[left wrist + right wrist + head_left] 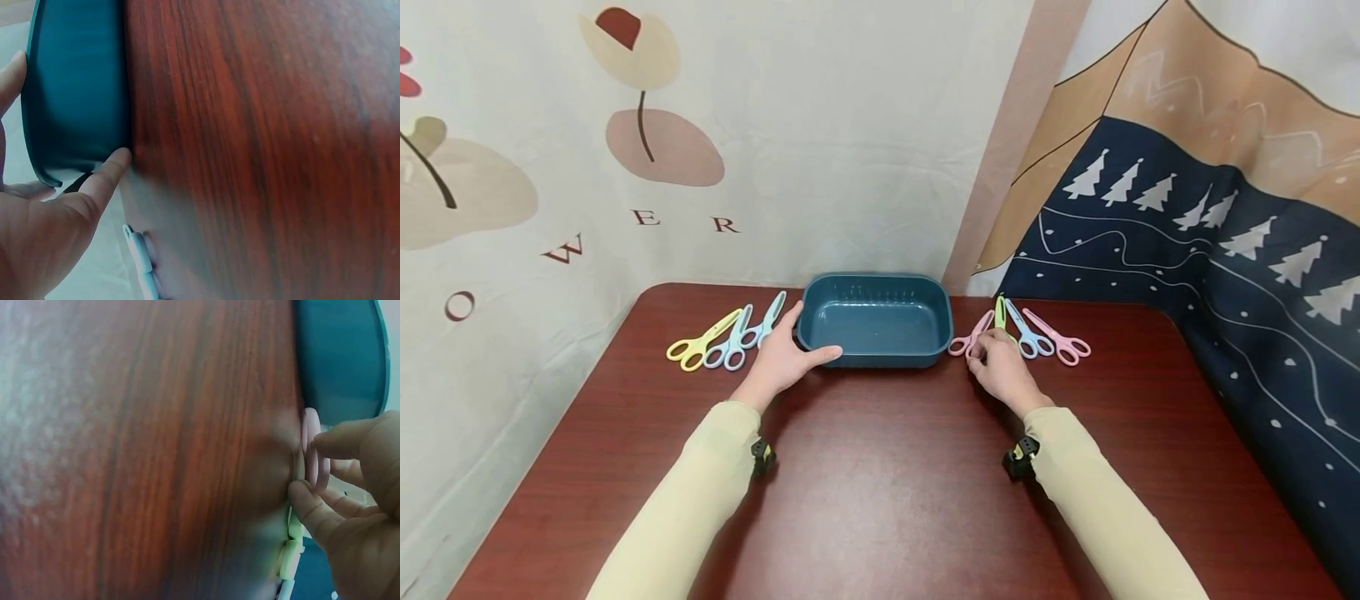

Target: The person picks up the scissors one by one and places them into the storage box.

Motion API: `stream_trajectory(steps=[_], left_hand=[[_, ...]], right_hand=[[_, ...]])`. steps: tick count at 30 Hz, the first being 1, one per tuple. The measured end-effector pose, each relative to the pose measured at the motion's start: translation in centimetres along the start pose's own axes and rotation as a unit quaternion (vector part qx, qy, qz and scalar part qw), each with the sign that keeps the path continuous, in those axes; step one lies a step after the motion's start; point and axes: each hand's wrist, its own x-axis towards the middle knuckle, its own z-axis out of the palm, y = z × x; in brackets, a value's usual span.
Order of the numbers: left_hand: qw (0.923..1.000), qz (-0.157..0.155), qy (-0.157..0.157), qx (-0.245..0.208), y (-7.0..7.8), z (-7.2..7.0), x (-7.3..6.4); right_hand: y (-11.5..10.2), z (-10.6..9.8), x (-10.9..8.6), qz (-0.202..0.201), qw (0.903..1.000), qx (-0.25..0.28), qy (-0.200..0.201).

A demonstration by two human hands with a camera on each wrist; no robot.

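Note:
A dark teal plastic basin (874, 362) stands at the far side of the table. My left hand (780, 360) is spread round its left end, the thumb along the front and the fingers at the side. In the left wrist view, fingertips touch the basin wall (81, 81). My right hand (1000, 368) pinches the handle of pink scissors (314, 440) just right of the basin. Green scissors (1000, 310) lie partly hidden behind that hand. Blue scissors (1032, 337) and a second pink pair (1063, 339) lie beside it.
Left of the basin lie yellow scissors (702, 340), blue scissors (730, 343) and another light blue pair (767, 317), its handles partly covered by my left hand. The brown table (880, 483) ends at a pale printed curtain (850, 167) and a dark blue one (1120, 250).

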Motion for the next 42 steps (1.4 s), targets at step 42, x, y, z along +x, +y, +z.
stream_trajectory(steps=[42], left_hand=[[0.9996, -0.006, -0.023, 0.017, 0.4, -0.2, 0.2]], right_hand=[[1.2, -2.2, 0.2, 0.195, 0.9769, 0.084, -0.026]])
